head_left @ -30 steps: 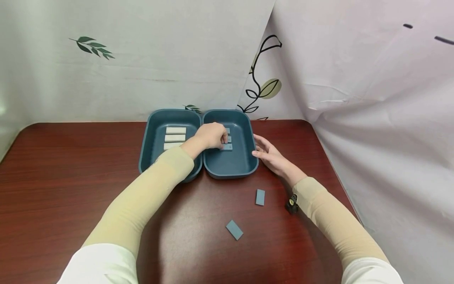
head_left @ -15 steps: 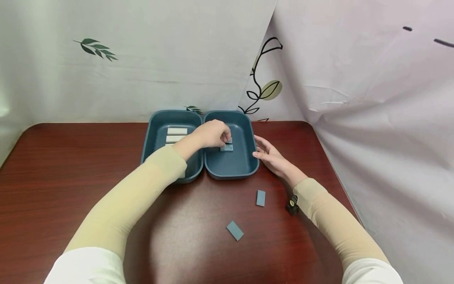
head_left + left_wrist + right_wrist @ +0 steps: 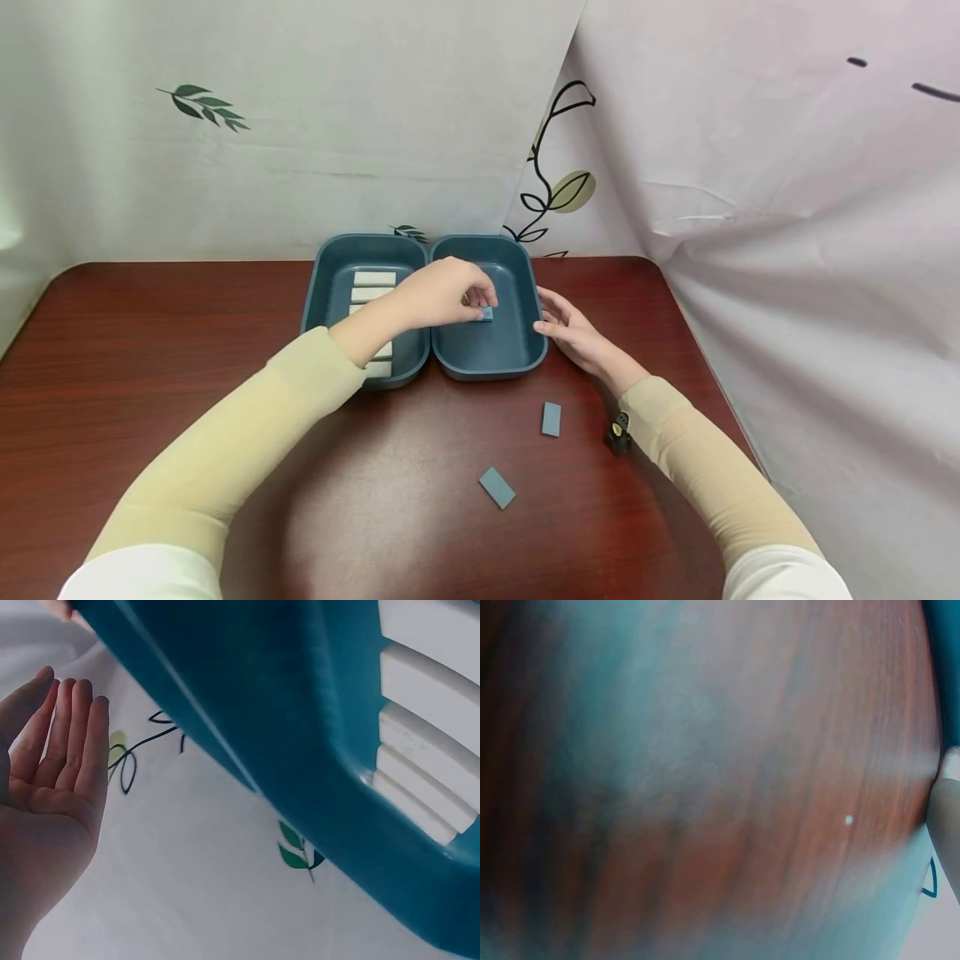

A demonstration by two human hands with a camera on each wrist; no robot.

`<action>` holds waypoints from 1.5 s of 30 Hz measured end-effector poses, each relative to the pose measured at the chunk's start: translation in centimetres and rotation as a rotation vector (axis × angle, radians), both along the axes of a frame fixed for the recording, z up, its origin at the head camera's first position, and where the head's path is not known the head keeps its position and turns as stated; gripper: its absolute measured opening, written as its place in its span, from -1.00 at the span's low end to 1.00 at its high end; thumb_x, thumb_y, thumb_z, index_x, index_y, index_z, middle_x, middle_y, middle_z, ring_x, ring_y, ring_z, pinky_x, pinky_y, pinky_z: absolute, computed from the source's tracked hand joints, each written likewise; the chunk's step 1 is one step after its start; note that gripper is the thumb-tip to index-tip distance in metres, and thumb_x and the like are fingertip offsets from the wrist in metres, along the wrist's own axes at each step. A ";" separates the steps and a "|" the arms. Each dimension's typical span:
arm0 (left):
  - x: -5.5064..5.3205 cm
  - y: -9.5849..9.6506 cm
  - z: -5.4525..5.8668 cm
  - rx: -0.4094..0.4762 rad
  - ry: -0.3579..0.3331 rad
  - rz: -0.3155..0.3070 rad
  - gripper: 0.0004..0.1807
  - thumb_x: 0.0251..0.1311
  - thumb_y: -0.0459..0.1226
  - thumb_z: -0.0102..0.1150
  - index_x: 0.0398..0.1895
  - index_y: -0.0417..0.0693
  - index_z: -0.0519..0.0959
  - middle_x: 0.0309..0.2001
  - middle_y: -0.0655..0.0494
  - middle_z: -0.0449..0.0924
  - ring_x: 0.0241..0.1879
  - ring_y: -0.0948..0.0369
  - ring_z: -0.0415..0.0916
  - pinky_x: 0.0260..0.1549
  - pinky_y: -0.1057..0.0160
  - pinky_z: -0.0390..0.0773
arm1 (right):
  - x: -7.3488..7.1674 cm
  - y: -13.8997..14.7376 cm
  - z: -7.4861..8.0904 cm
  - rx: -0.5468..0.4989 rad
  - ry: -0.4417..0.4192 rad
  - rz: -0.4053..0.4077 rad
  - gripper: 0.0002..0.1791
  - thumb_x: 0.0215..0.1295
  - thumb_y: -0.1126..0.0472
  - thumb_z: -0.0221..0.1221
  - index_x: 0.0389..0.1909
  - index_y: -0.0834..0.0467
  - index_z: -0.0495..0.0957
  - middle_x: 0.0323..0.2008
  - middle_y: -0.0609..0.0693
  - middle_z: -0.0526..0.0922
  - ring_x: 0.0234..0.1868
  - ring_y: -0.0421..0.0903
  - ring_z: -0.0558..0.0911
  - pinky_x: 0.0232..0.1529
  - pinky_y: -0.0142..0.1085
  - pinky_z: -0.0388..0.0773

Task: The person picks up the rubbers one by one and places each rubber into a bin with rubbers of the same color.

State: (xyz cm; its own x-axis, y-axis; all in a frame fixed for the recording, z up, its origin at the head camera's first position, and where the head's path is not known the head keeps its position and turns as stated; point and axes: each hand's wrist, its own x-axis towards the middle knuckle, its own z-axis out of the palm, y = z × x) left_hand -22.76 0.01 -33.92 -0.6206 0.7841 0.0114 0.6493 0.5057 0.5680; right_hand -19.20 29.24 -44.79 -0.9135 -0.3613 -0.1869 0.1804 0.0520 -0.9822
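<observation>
In the head view my left hand (image 3: 447,292) hangs over the right-hand blue tray (image 3: 491,372), its fingers pointing down. Thumb and fingertips overlap a flat blue-grey tile (image 3: 487,313) on the tray floor; the hand hides what lies behind it. From the left wrist, this hand's palm (image 3: 49,817) faces the camera, fingers extended, with nothing visible between them. My right hand (image 3: 573,331) rests along the right outer wall of that tray, thumb at the rim. Its thumb (image 3: 946,802) shows against the blue wall in the right wrist view.
A matching blue tray (image 3: 309,292) stands against the left side, holding several white tiles (image 3: 375,278) in a column, partly under my left forearm. Two blue-grey tiles (image 3: 551,419) lie loose on the dark red table (image 3: 150,375). A white curtain (image 3: 337,125) hangs behind.
My left hand has shifted slightly rightward and nearer to me over the tiles, and its forearm has swung left, uncovering the front white tiles. My right hand has stayed against the tray.
</observation>
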 end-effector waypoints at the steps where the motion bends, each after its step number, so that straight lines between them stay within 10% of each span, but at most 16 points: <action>1: 0.2 -0.2 0.1 0.009 0.007 -0.004 -0.83 0.34 -0.37 0.42 -0.04 -0.07 0.77 -0.05 0.01 0.82 -0.09 0.13 0.72 0.02 0.11 0.72 | 0.0 0.0 0.0 0.001 0.001 0.002 -0.21 0.59 0.41 0.01 0.72 0.11 -0.06 0.69 0.19 0.05 0.62 0.09 0.22 0.34 -0.45 0.44; 16: 4.5 -1.7 -0.3 0.099 0.082 -0.038 -0.80 0.29 -0.37 0.47 -0.05 -0.06 0.79 -0.07 0.10 0.79 -0.14 0.20 0.73 0.00 0.16 0.74 | 0.2 -0.1 0.3 0.008 0.000 -0.005 -0.19 0.58 0.38 0.05 0.73 0.10 -0.06 0.69 0.18 0.05 0.64 0.11 0.20 0.38 -0.40 0.41; 31: 9.9 -1.6 -2.1 0.208 -0.012 -0.118 -0.80 0.27 -0.36 0.49 -0.07 0.00 0.80 -0.15 0.18 0.77 -0.19 0.32 0.68 -0.07 0.37 0.71 | 0.1 -0.2 0.4 0.018 0.001 -0.004 -0.19 0.59 0.39 0.02 0.73 0.11 -0.09 0.69 0.19 0.04 0.69 0.20 0.10 0.58 -0.10 0.24; 45: 11.3 -1.1 -6.0 0.112 -0.146 -0.169 -0.78 0.26 -0.39 0.49 -0.06 -0.02 0.78 -0.14 0.22 0.75 -0.20 0.37 0.66 -0.12 0.41 0.67 | 0.1 -0.2 0.2 -0.015 0.005 -0.002 -0.21 0.59 0.42 0.00 0.72 0.12 -0.06 0.70 0.18 0.01 0.67 0.17 0.13 0.31 -0.45 0.46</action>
